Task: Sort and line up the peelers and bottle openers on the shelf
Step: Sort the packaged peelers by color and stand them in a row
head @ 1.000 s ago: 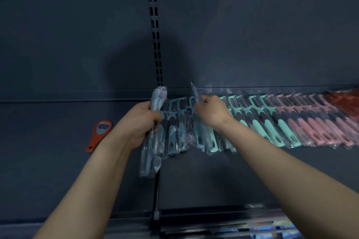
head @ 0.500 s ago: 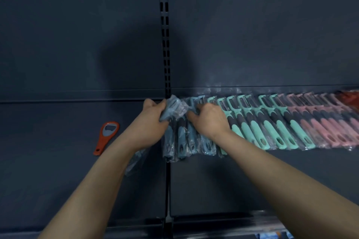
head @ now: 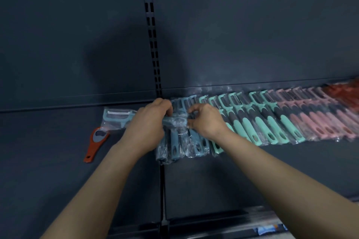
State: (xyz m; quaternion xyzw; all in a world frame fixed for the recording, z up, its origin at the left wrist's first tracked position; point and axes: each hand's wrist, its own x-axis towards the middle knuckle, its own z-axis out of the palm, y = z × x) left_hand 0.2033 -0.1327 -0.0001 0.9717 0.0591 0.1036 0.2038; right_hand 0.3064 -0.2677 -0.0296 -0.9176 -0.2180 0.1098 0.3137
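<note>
Both hands meet over the left end of a long row of bagged peelers that lies along the back edge of the dark shelf. The left hand has its fingers curled round a bagged blue peeler, held crosswise above the row. The peeler's wide head and white blade stick out to the left of the fist. The right hand pinches the other end of the same peeler's clear wrapping between thumb and fingertips. Under the hands lie the blue peelers of the row, handles toward the front edge. To their right follow the mint-green peelers, then the pink peelers, and the red peelers at the far right, blurred. An orange bottle opener lies flat on the shelf's left part, just beside the held peeler's bag. A slotted upright runs up the back panel.
</note>
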